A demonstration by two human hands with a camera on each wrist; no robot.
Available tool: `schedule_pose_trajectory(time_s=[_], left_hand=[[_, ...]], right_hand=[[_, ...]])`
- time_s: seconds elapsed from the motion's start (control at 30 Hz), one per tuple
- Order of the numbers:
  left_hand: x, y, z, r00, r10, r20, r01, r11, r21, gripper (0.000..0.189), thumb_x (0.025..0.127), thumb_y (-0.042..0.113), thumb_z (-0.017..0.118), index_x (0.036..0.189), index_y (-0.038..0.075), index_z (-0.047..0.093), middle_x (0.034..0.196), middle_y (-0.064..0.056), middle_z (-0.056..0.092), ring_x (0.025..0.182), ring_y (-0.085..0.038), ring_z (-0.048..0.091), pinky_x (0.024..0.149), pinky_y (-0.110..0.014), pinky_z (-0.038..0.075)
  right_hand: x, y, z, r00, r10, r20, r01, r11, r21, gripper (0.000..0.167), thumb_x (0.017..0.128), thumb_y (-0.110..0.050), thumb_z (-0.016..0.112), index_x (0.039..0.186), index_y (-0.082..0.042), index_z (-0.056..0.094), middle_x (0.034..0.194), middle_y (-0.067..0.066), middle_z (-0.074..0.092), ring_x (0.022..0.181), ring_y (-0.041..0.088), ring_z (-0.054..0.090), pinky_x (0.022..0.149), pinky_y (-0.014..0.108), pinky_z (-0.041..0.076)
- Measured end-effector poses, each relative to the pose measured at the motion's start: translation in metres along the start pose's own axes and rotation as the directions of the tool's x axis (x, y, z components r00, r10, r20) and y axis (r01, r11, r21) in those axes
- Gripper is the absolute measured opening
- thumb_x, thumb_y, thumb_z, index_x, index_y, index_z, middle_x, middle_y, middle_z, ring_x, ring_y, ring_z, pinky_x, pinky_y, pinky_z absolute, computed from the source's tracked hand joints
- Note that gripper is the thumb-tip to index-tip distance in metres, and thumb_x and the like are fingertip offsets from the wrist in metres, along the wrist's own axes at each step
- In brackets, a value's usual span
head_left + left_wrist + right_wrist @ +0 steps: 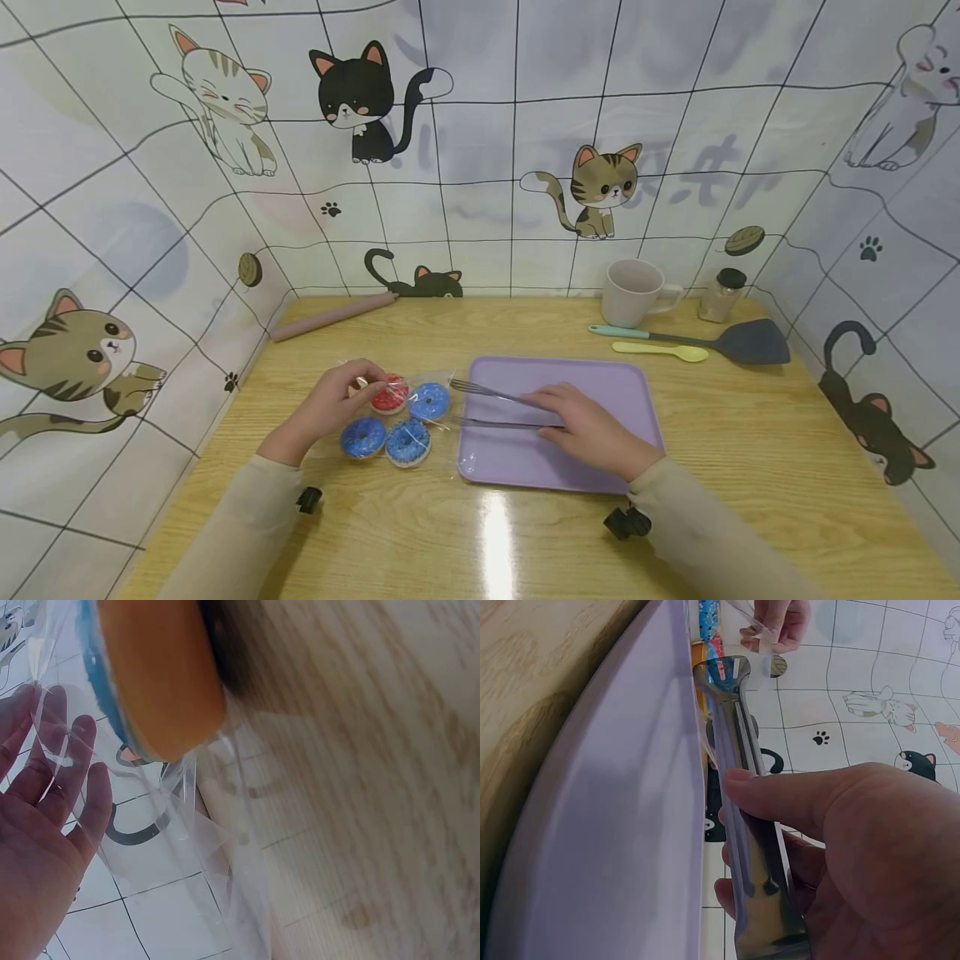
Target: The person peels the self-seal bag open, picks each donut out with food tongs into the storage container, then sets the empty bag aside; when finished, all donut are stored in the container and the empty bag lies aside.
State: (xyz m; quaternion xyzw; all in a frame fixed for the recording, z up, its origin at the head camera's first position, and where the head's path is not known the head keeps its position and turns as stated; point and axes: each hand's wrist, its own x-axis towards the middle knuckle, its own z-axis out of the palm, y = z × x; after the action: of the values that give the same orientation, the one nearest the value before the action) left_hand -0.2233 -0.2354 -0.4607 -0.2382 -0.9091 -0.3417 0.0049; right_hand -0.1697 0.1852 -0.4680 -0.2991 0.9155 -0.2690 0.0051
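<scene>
Several toy donuts lie in a clear plastic bag (247, 892) on the table's left half, among them a red donut (390, 394) and a blue donut (363, 437). My left hand (327, 407) pinches the bag's film near the red donut. Close up in the left wrist view, one donut (165, 675) shows an orange-brown base and blue icing. In my right hand (592, 432) are metal tongs (742, 761), gripped between thumb and fingers with their arms apart. The tongs' tips point left toward the bag, over the left edge of a purple tray (600, 379).
Behind the bag lies a pinkish rolling pin (333, 318). A mug (630, 293) and a black-lidded jar (722, 296) stand at the back right. In front of them lie a dark spatula (753, 342) and a yellow spoon (660, 350). Cat-patterned walls enclose the table.
</scene>
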Motion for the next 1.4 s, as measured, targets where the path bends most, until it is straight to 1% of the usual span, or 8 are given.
schedule_pose_trajectory(time_s=[0.23, 0.4, 0.63, 0.83, 1.0, 1.13, 1.3, 1.4], left_hand=[[0.000, -0.002, 0.001, 1.000, -0.006, 0.003, 0.006, 1.000, -0.013, 0.012, 0.103, 0.022, 0.066, 0.111, 0.015, 0.072, 0.104, 0.005, 0.073, 0.099, -0.015, 0.063, 0.088, -0.041, 0.051], [0.001, -0.001, 0.001, 1.000, -0.011, 0.010, 0.011, 1.000, -0.016, 0.013, 0.103, 0.023, 0.066, 0.111, 0.015, 0.071, 0.105, 0.006, 0.073, 0.101, -0.016, 0.064, 0.090, -0.043, 0.051], [0.001, 0.000, 0.001, 1.000, -0.008, 0.006, 0.008, 1.000, -0.022, 0.012, 0.103, 0.022, 0.065, 0.111, 0.016, 0.071, 0.107, 0.004, 0.072, 0.102, -0.017, 0.063, 0.090, -0.042, 0.051], [0.000, 0.000, 0.003, 1.000, -0.008, -0.003, 0.008, 1.000, -0.027, 0.009, 0.104, 0.019, 0.065, 0.110, 0.018, 0.071, 0.107, 0.005, 0.072, 0.101, -0.016, 0.063, 0.088, -0.040, 0.050], [-0.001, -0.001, 0.003, 1.000, -0.001, -0.009, 0.001, 1.000, -0.015, 0.009, 0.103, 0.019, 0.065, 0.109, 0.018, 0.071, 0.104, 0.005, 0.072, 0.096, -0.013, 0.062, 0.084, -0.035, 0.049], [-0.001, 0.000, 0.002, 1.000, -0.004, -0.001, 0.004, 1.000, -0.015, 0.009, 0.103, 0.018, 0.066, 0.110, 0.017, 0.071, 0.102, 0.004, 0.072, 0.092, -0.012, 0.060, 0.083, -0.036, 0.048], [-0.001, 0.000, 0.002, 1.000, -0.006, 0.001, 0.006, 1.000, -0.010, 0.009, 0.103, 0.019, 0.066, 0.110, 0.018, 0.071, 0.104, 0.005, 0.072, 0.092, -0.012, 0.060, 0.083, -0.035, 0.049], [-0.002, -0.002, 0.003, 1.000, -0.007, -0.004, 0.007, 1.000, -0.008, 0.010, 0.103, 0.019, 0.066, 0.110, 0.018, 0.072, 0.105, 0.004, 0.073, 0.093, -0.011, 0.061, 0.083, -0.033, 0.049]], right_hand=[[0.014, -0.005, 0.004, 0.999, 0.018, 0.030, -0.018, 1.000, 0.008, 0.059, 0.093, -0.015, 0.077, 0.149, -0.016, 0.056, 0.146, 0.011, 0.058, 0.137, 0.030, 0.053, 0.113, 0.051, 0.044], [0.022, -0.008, 0.003, 0.998, 0.016, 0.056, -0.015, 1.000, -0.007, 0.059, 0.093, -0.015, 0.077, 0.149, -0.014, 0.056, 0.145, 0.012, 0.058, 0.138, 0.031, 0.052, 0.114, 0.051, 0.043], [0.030, -0.010, 0.007, 0.997, -0.007, 0.082, 0.008, 1.000, -0.007, 0.060, 0.093, -0.014, 0.077, 0.148, -0.012, 0.056, 0.143, 0.012, 0.059, 0.136, 0.031, 0.052, 0.113, 0.050, 0.044], [0.033, -0.008, 0.009, 0.996, 0.001, 0.092, -0.002, 1.000, 0.019, 0.058, 0.094, -0.014, 0.076, 0.148, -0.014, 0.056, 0.143, 0.011, 0.059, 0.136, 0.030, 0.052, 0.113, 0.050, 0.044], [0.030, -0.007, 0.009, 0.996, -0.005, 0.085, 0.003, 1.000, 0.027, 0.058, 0.094, -0.014, 0.076, 0.148, -0.014, 0.056, 0.143, 0.011, 0.059, 0.135, 0.031, 0.052, 0.113, 0.051, 0.044], [0.025, -0.006, 0.005, 0.998, -0.018, 0.067, 0.016, 1.000, 0.019, 0.057, 0.095, -0.015, 0.075, 0.149, -0.015, 0.056, 0.143, 0.010, 0.059, 0.136, 0.030, 0.053, 0.112, 0.051, 0.045], [0.012, -0.002, -0.001, 0.999, -0.039, 0.034, 0.039, 0.999, 0.001, 0.058, 0.095, -0.014, 0.075, 0.150, -0.017, 0.055, 0.142, 0.009, 0.060, 0.135, 0.029, 0.054, 0.110, 0.050, 0.047], [0.002, 0.002, -0.004, 0.999, -0.037, 0.021, 0.037, 0.999, -0.009, 0.059, 0.095, -0.014, 0.075, 0.150, -0.018, 0.055, 0.142, 0.008, 0.059, 0.134, 0.028, 0.054, 0.108, 0.050, 0.048]])
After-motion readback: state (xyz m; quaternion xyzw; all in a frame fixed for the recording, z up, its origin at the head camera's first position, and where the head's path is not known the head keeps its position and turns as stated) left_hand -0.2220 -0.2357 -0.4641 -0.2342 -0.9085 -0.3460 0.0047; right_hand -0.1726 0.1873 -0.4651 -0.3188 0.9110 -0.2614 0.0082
